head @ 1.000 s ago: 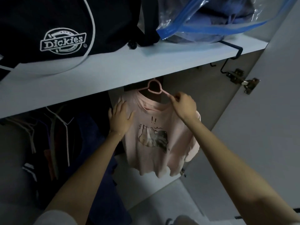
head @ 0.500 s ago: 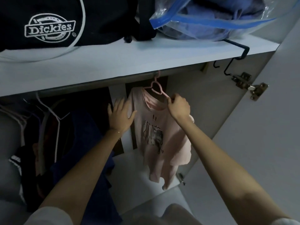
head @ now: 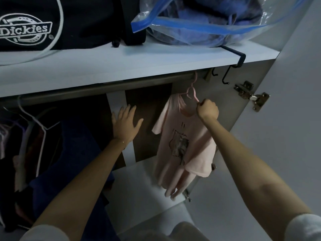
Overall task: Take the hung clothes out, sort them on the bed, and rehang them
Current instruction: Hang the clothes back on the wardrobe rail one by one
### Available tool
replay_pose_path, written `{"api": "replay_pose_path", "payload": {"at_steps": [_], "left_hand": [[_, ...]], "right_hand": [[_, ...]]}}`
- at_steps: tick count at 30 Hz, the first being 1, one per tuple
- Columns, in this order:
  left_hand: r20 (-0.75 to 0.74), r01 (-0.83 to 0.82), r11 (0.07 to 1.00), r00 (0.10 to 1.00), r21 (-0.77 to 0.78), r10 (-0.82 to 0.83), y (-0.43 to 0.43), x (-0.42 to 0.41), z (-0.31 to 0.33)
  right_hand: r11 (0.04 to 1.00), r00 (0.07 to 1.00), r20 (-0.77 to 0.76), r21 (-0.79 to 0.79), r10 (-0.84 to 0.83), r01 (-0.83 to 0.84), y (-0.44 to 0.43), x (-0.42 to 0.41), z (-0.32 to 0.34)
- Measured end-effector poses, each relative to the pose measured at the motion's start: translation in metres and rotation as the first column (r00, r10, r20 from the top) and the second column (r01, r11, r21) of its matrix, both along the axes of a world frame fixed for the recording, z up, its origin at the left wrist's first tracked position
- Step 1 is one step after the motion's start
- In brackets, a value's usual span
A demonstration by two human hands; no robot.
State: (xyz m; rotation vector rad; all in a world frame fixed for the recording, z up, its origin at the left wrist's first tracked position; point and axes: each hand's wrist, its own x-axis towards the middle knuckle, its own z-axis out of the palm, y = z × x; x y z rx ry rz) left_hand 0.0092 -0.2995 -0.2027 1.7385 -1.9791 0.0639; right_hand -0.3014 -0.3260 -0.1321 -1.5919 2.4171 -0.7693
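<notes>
Step in hand: working the pink tee (head: 184, 145) on its hanger (head: 192, 92) at the far right end of the rail (head: 104, 87), near the hinge (head: 251, 96). Appears hooked over the rail. Can't tell whether going on or coming off.

Doing it well:
- Lift the hook straight up and over the rail, no sideways yank. Thin plastic by the look, likely to flex or twist.
- Keep the grip close to the hanger's neck for control of the hook angle.
- Watch the black hook (head: 231, 72) under the shelf (head: 139, 66) and the hinge just beside it. Snag risk for hanger and fabric alike.
- Check the collar on both shoulders of the hanger. Bunched and skewed at present, with one sleeve poking out left, so probably prone to sliding off.
- Bring the left hand (head: 126, 124) in to steady the tee, or to hold the dark clothes (head: 69, 153) back and keep the gap.

Hands:
- Right hand (head: 207, 109): closed tight round the hanger's right arm, just below the loop at the neck, back of the fist toward the camera. Probably brushing the collar too; not clear.
- Left hand: flat, fingers spread, holding nothing. Raised in the gap between dark clothes and tee, apart from both, in front of the back panel. Contact with the panel: can't tell.
</notes>
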Motion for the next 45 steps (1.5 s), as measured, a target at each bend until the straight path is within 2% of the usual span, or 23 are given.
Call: {"api": "replay_pose_path", "payload": {"at_steps": [10,15,22,28,36,45], "left_hand": [[0.029,0.030,1.000,0.999,-0.006,-0.029,0.005,-0.022,0.009],[0.030,0.034,0.999,0.999,-0.005,-0.034,0.006,-0.024,0.017],[0.042,0.079,0.997,0.996,0.018,-0.080,0.006,-0.019,0.015],[0.075,0.180,0.983,0.980,0.036,-0.182,0.002,-0.031,0.005],[0.070,0.367,0.919,0.922,0.145,-0.380,0.018,-0.094,-0.012],[0.126,0.543,0.836,0.826,0.080,-0.549,0.084,-0.183,-0.013]], "right_hand": [[0.990,0.986,-0.168,0.132,-0.016,0.039,-0.013,-0.031,0.012],[0.990,0.976,-0.220,0.138,-0.005,0.036,-0.014,-0.040,0.015],[0.988,0.923,-0.366,0.138,0.118,-0.071,0.004,-0.034,0.017],[0.994,0.864,-0.495,0.090,0.092,-0.055,0.040,-0.023,-0.012],[0.995,0.917,-0.396,0.101,0.050,-0.011,0.123,-0.011,-0.034],[0.999,0.953,-0.301,-0.018,-0.033,0.029,0.247,-0.039,-0.037]]}}
